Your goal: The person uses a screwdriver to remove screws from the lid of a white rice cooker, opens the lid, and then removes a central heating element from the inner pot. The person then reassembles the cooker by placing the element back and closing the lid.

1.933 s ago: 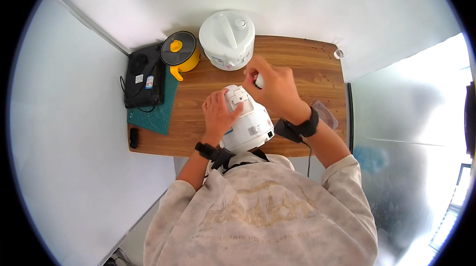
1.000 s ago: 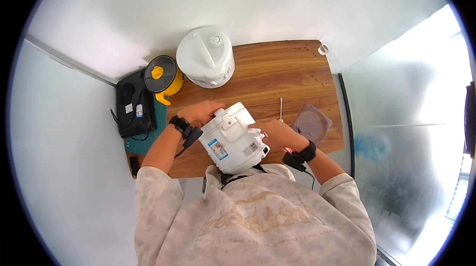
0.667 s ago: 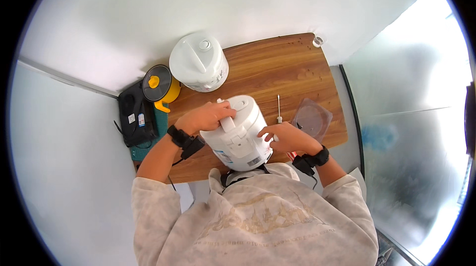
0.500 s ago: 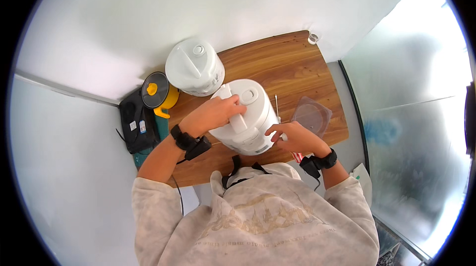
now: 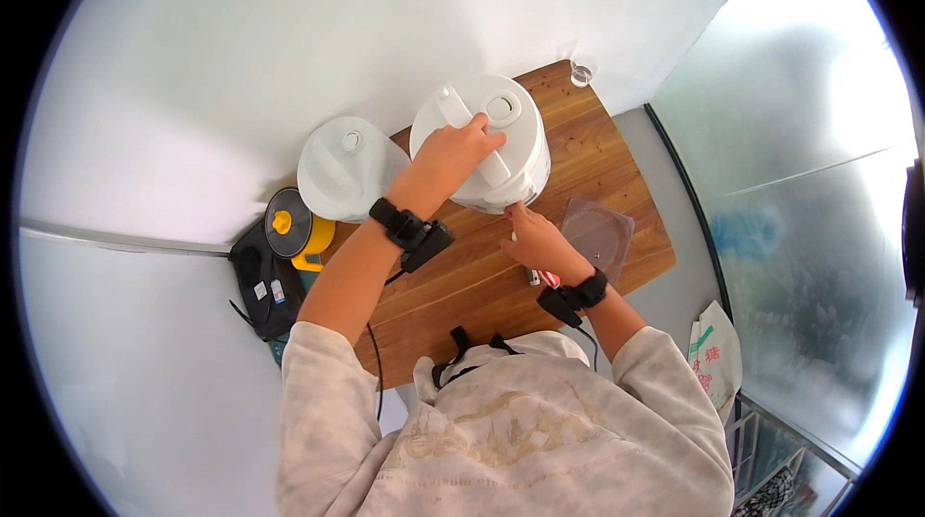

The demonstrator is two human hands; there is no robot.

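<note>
A white rice cooker (image 5: 525, 127) with a round vent and a raised bar handle (image 5: 494, 168) on its lid is at the back of the table. My left hand (image 5: 456, 156) wraps over that handle from the left. Low on the cooker's front, my right hand (image 5: 542, 245) touches it with an outstretched index finger; the other fingers are bent and partly hidden. A second white cooker (image 5: 337, 175), similar in shape, stands to the left, its lid washed out by light.
A yellow pot (image 5: 289, 223) with a dark lid and a black bag (image 5: 258, 286) sit at the left. Right of my right hand lies a clear plastic piece (image 5: 602, 233). A small glass (image 5: 580, 76) stands at the far corner of the wooden table (image 5: 443, 300).
The rice cooker has moved away from me toward the table's back, my left hand staying on its handle. My right hand has followed to its front. The view has shifted.
</note>
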